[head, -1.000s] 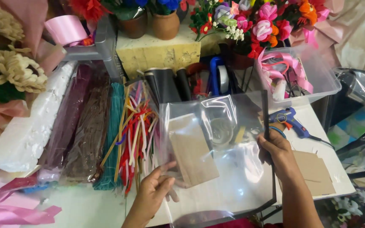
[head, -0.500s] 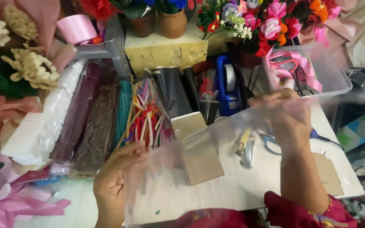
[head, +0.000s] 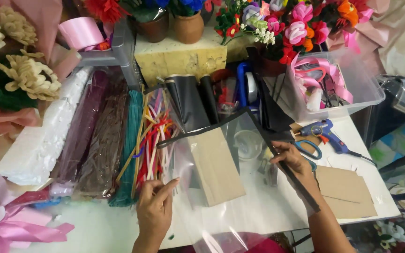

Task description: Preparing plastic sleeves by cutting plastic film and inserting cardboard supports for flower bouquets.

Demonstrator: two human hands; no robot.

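The person held a clear plastic sheet [head: 221,154] with a black edge over the table [head: 268,215]. The left hand [head: 154,213] pinched its lower left side with the fingers closed on it, and the right hand [head: 292,161] gripped the black edge. Under the sheet lay a brown cardboard piece [head: 214,166].

I judged that the thin sheet could crease or slip, because it hung loose between two small grips. It could also catch on the blue glue gun [head: 324,133] or the scissors [head: 308,150] just beside the right hand.

Half a second before, both hands had been higher and closer together; now they were wider apart and the sheet was spread flatter.
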